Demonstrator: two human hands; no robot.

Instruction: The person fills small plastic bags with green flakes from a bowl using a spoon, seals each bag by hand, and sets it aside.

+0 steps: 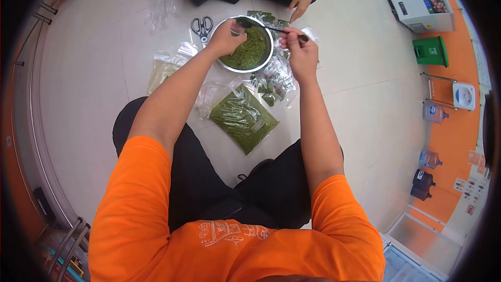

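Observation:
A steel bowl [271,52] on the floor holds loose green flakes [249,52]. My left hand [227,38] is closed round a small clear cup [237,30] over the bowl's left side. My right hand [301,52] grips a black spoon [282,30] by its handle, to the right of the bowl; the spoon's head is beside the cup. Between my legs and the bowl lies a flat clear bag of green flakes [244,117]. Crumpled plastic bags with dark green pieces [274,79] lie right of the bowl.
Scissors [202,27] lie left of the bowl, and a clear bag [163,73] is below them. Another person's hand [301,4] rests near the bowl's far right. A green bin [431,51] and water bottles [434,113] stand along the right wall.

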